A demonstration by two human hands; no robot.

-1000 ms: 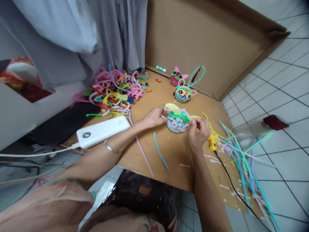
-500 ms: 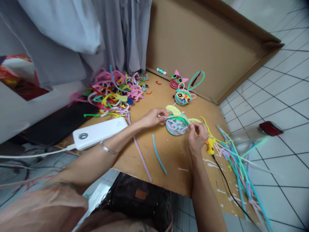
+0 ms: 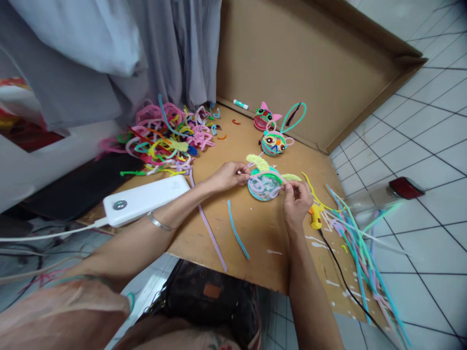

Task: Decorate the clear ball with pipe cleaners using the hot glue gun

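Note:
A round craft piece (image 3: 263, 188) with a clear, shiny face and a blue-green rim lies on the table between my hands. Lilac loops, a green band and two pale yellow ear-like shapes are on it. A pale pink pipe cleaner (image 3: 269, 172) arches across its upper part. My left hand (image 3: 233, 175) pinches one end of this strip at the left rim. At the right rim, the fingers of my right hand (image 3: 298, 197) are closed on the other end. Below lie a blue pipe cleaner (image 3: 237, 231) and a longer lilac pipe cleaner (image 3: 210, 231).
Two decorated animal faces, one pink-eared (image 3: 264, 116) and one turquoise (image 3: 273, 142), sit behind. At left are a pipe cleaner heap (image 3: 168, 141) and a white power bank (image 3: 146, 199). A yellow glue gun (image 3: 316, 218) and long pipe cleaners (image 3: 365, 262) lie right. Cardboard (image 3: 284, 63) stands behind.
The pink strip now sits lower, closer against the round piece's upper part. Both hands keep their pinch and have barely moved. The whole view has shifted slightly.

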